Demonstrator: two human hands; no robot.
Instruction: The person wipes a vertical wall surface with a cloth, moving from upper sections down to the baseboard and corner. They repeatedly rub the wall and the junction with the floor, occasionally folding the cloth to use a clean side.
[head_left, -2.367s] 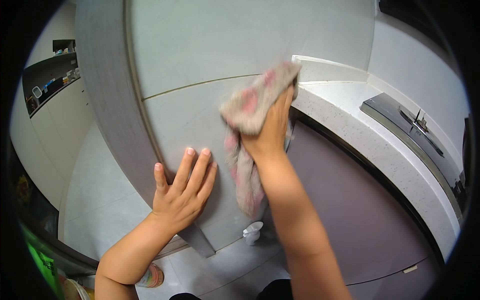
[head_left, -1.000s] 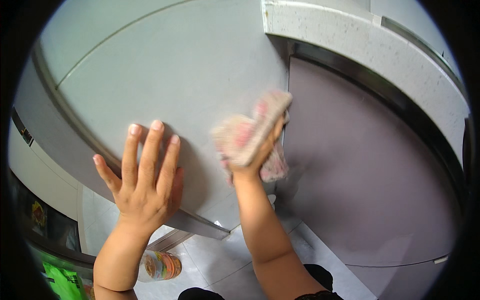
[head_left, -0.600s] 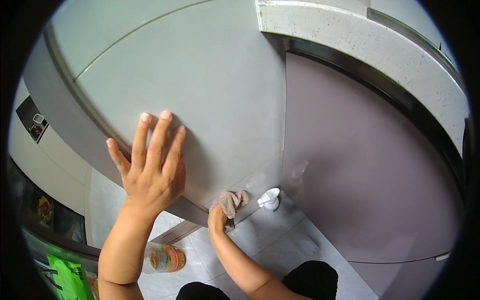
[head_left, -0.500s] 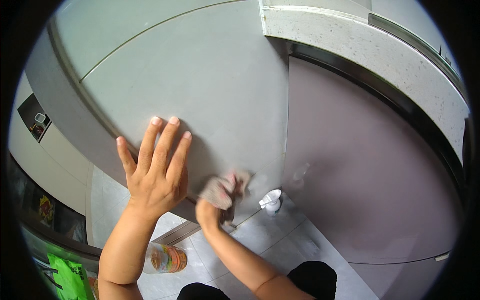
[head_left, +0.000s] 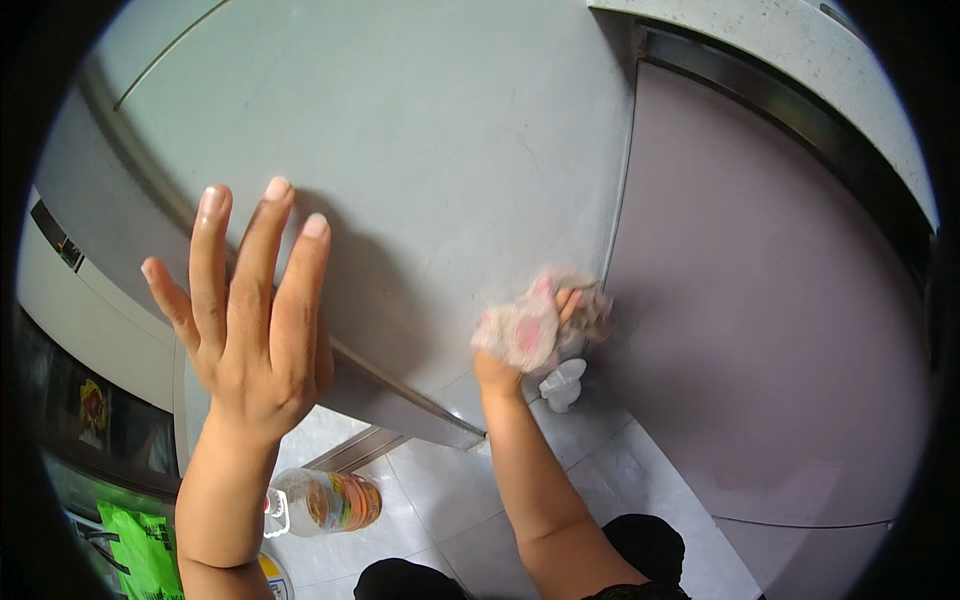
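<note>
With its fingers spread, my left hand (head_left: 250,330) is at the edge of a pale grey wall panel (head_left: 450,170); its shadow falls on the panel. Whether the fingertips touch the surface is hard to tell. My right hand (head_left: 497,372) is closed on a beige cleaning cloth (head_left: 525,335) with pink spots, partly wrapped over the fingers. Slightly blurred, the cloth is at the lower panel, close to the corner where it meets a mauve cabinet door (head_left: 760,300). Just below the cloth, a white spray bottle (head_left: 563,385) stands on the floor.
A clear plastic jug (head_left: 340,502) with a colourful label is on the tiled floor (head_left: 440,490) below my left hand. A bright green bag (head_left: 140,550) lies at lower left. A speckled pale countertop (head_left: 790,50) overhangs the cabinet. My dark-clad knees (head_left: 410,580) show at the bottom.
My right hand has moved the cloth up and right toward the corner. My left hand appears further left and higher, fingers still spread. The view has shifted, showing more of the jug.
</note>
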